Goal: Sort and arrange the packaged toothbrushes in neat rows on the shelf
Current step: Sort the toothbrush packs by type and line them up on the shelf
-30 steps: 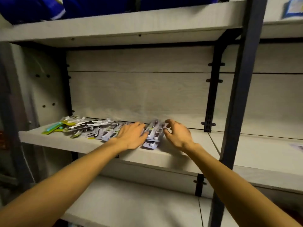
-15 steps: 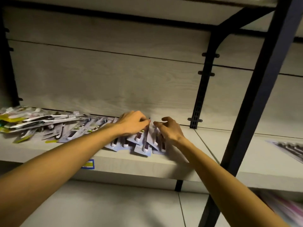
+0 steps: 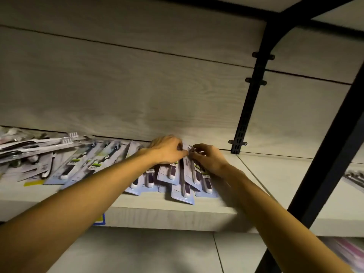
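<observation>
Several packaged toothbrushes with pale blue cards and purple handles lie fanned out on the light wooden shelf, their lower ends near its front edge. My left hand and my right hand meet at the top ends of these packs by the back panel. The fingers of both hands are curled and pinch the top of one pack that stands tilted up between them. A looser row of green-labelled packs lies to the left, and a messy heap of other toothbrush packs sits at the far left.
A black metal upright runs up the back panel just right of my hands. A thick black post crosses the front right. More packs lie on the neighbouring shelf at the right edge. A blue and yellow price tag sticks on the shelf's front.
The view has moved closer and tilted up toward the shelf. My hands have drawn together at the top of the blue packs, and one pack now stands tilted between them.
</observation>
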### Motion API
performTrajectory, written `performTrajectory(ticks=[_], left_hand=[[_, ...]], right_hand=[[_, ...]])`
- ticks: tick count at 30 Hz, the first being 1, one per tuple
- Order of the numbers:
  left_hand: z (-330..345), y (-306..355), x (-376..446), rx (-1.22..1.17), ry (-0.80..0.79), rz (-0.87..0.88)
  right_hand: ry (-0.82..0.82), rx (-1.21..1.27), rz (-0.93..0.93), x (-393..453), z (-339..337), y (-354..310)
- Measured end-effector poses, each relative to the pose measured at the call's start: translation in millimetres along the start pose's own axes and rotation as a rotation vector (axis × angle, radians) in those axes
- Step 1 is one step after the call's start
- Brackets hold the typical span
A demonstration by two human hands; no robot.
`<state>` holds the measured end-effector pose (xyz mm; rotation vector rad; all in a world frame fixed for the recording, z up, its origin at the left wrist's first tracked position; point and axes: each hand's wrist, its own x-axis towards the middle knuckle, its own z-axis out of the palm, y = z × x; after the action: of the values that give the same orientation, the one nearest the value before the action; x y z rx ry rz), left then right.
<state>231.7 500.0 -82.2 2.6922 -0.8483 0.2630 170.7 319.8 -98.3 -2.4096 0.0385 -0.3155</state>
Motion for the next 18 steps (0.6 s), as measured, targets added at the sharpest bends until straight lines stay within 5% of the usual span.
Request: performTrajectory(ticks=[5, 13, 18], left_hand=[[12.9, -2.6, 2.3, -0.147, 0.100, -0.008], [2.6, 11.1, 4.1, 0.072, -0.099, 0.054], [1.8, 19.9, 5.0, 0.042, -0.091, 0.055]], right_hand=[[-0.025, -0.004, 0.028, 9.6, -11.1, 11.5], [-0.066, -0.024, 0.077, 14.4, -17.9, 22.3], [-0.046, -0.043, 0.051, 16.4, -22.0, 26.0]])
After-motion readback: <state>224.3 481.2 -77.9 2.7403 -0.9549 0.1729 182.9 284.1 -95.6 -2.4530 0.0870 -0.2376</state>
